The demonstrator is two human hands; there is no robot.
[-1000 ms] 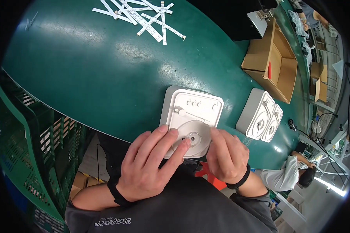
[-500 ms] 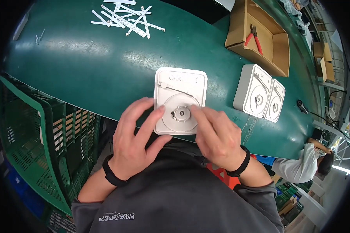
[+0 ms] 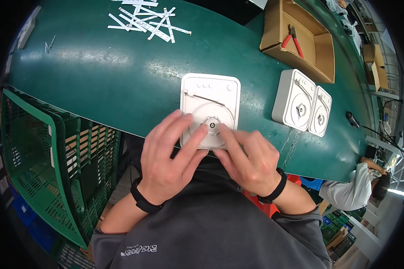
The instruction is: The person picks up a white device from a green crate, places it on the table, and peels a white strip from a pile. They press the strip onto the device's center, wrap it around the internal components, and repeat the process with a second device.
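A white box-shaped device, styled like a small record player with a tonearm and a round platter, lies face up before me near the table's front edge. At the platter's middle is a round metal hub. My left hand has its fingers spread over the left side, the index fingertip at the hub. From the other side my right hand reaches its index fingertip to the hub. Both thumbs are by the device's near edge. The fingers cover the platter's lower part.
Two similar white devices stand side by side at the right. Behind them, a cardboard box holds red-handled cutters. White strips lie scattered at the back. A green crate is at the left; a person works far right.
My left index fingertip has moved right to the hub, and my right hand has come in closer, its thumb now by the near edge. The whole view has shifted slightly.
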